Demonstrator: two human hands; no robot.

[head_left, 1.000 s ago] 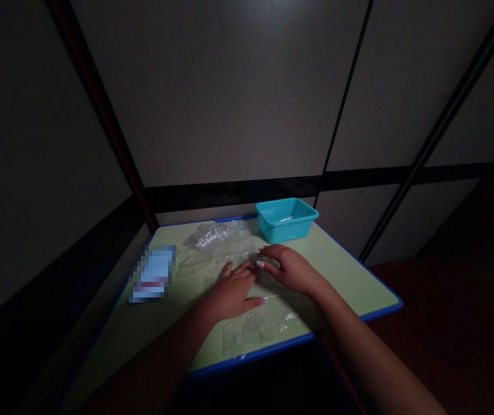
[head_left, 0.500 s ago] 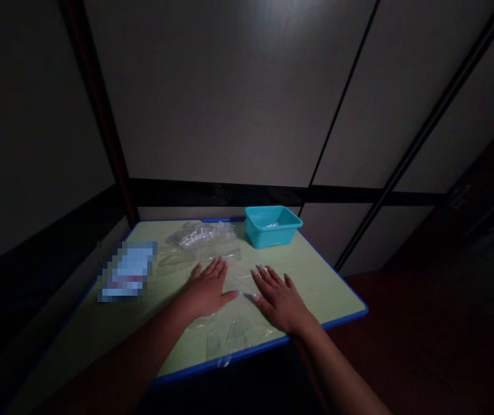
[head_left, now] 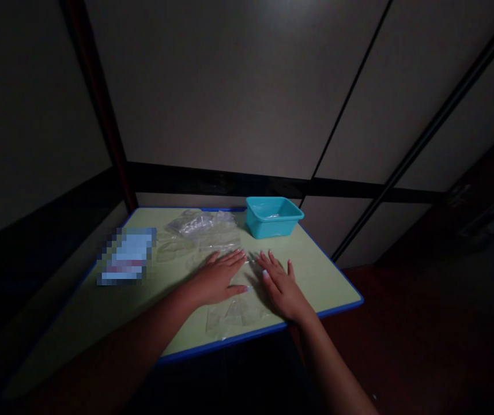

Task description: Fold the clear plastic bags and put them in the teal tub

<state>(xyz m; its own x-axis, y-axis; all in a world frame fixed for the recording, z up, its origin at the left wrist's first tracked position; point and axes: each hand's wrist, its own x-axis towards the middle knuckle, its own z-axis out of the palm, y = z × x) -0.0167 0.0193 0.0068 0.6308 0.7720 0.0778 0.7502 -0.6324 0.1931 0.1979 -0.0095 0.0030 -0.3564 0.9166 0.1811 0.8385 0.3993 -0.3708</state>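
My left hand point(head_left: 217, 279) and my right hand point(head_left: 280, 286) both lie flat, palms down and fingers spread, on a clear plastic bag point(head_left: 238, 311) spread over the green table point(head_left: 328, 276). The bag reaches from under my hands to the table's near blue edge. The two hands sit side by side, thumbs almost touching. Neither hand grips anything.
A pile of crumpled clear plastic bags point(head_left: 201, 223) lies at the back of the table, and next to it on the right stands a teal tub point(head_left: 272, 216). A blurred-out blue and white packet point(head_left: 126, 255) lies at the left. Grey partition walls surround the table.
My hands were overlapping on the plastic, then spread apart flat, and now rest closer together again. The view has shifted, so the table sits further left in the frame.
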